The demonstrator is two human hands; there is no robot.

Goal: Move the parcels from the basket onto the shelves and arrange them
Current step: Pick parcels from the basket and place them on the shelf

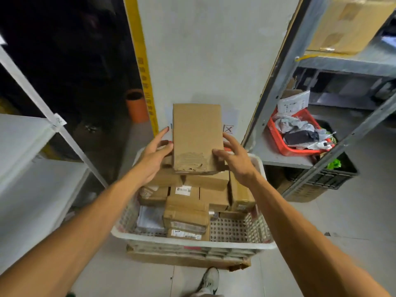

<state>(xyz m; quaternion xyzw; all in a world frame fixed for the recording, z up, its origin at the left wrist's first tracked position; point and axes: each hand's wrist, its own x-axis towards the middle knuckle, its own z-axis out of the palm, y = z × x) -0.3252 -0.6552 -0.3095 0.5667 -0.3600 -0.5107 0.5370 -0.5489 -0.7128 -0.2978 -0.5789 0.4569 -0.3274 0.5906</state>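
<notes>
Both hands hold one flat brown cardboard parcel [197,133]. The left hand [154,156] grips the parcel's left edge, with its thumb pressed on the side. The right hand [235,160] pinches the right edge, with its thumb on the front. The parcel stands up tall, just above the far end of the white plastic basket with holes [192,243]. Many more brown boxes [214,197] lie inside the basket, piled high at its far end. Under the basket is a flat piece of brown cardboard [182,261]. Left of the basket is a white shelf [21,136]. Right of the basket is a grey metal shelf [285,156] with a red plastic tray [276,133] on it.
</notes>
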